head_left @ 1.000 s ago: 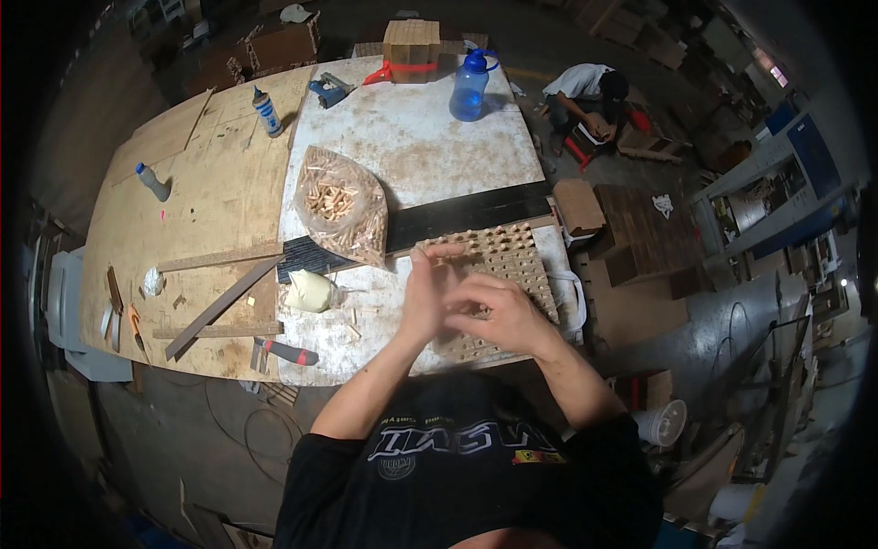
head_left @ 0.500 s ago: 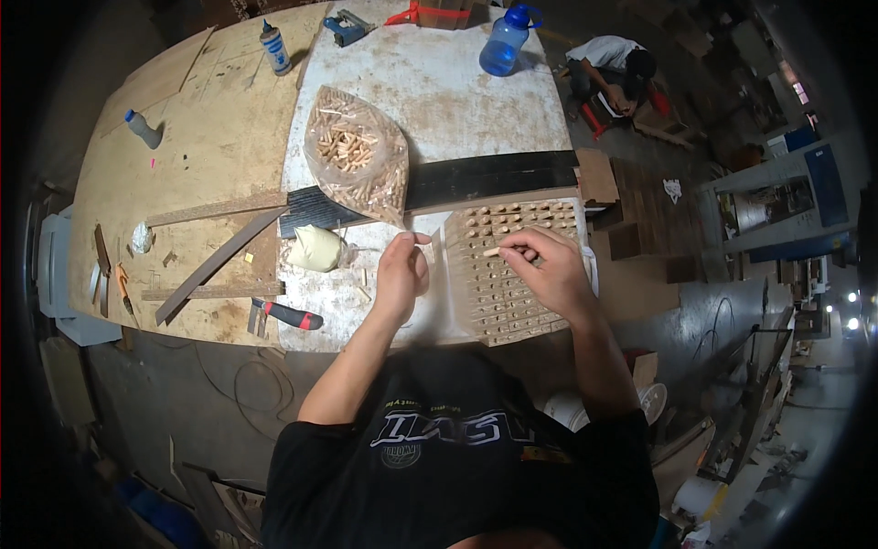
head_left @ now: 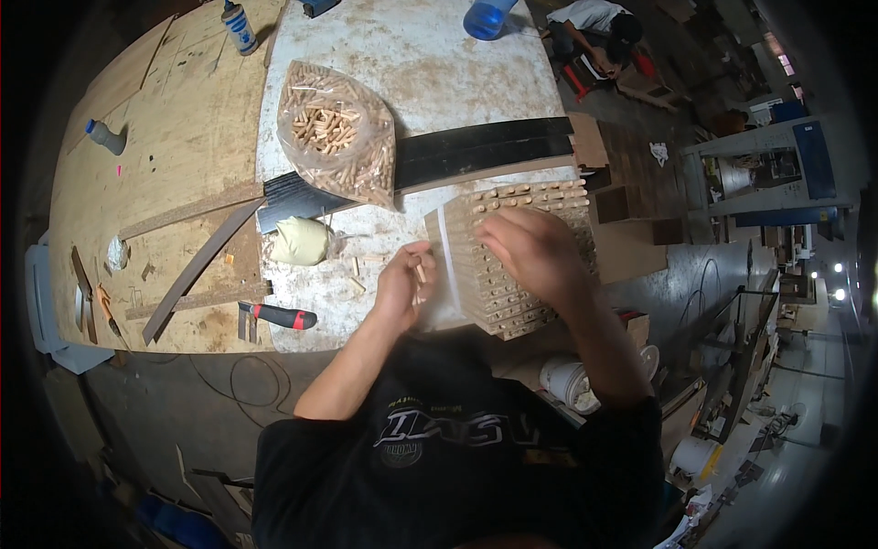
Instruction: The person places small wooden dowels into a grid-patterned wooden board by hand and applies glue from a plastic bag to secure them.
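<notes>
Faces a white worktop (head_left: 476, 78) with a peg-studded block (head_left: 517, 309) close in front, a stuffed clear bag (head_left: 370, 180) farther left. Has the right grip (head_left: 533, 252) over the block's far left part, cannot tell whether closed on anything; has the left grip (head_left: 400, 289) just beside its left side, curled around a loose peg (head_left: 422, 273)

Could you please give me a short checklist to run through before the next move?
1. Left hand has a dowel: ok, one shows in its fingers.
2. Right hand grips a dowel: cannot tell, its fingertips are blurred over the pegged block.
3. Bag holds dowels: ok, plenty visible.
4. Red-and-black handle clear of both hands: ok, it lies to their left.
5. White tabletop free of loose dowels: not ok.
</notes>
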### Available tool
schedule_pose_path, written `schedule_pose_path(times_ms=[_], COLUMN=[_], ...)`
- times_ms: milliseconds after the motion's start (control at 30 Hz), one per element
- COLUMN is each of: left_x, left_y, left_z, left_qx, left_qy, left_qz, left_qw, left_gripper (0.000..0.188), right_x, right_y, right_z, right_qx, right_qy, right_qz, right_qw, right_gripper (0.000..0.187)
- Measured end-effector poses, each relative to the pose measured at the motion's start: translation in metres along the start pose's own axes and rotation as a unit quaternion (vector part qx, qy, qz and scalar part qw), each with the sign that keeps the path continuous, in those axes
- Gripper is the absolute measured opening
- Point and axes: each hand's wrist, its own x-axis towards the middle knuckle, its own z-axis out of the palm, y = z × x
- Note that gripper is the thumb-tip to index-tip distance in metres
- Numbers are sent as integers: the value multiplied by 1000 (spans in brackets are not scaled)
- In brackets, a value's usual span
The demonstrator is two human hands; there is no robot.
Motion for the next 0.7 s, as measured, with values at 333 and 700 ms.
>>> schedule_pose_path(times_ms=[333,700], left_x=[-77,-76], left_y=[36,18], left_z=[45,74], left_qx=[321,425], left_qy=[-194,-201], left_qz=[167,220], left_qw=[912,855], left_gripper=[62,68], right_x=[-37,-53], right_y=[-19,-33], right_z=[-4,5], right_qx=[197,361], right_qy=[63,55], right_qz=[116,153], right_qw=[971,918], right_gripper=[25,13])
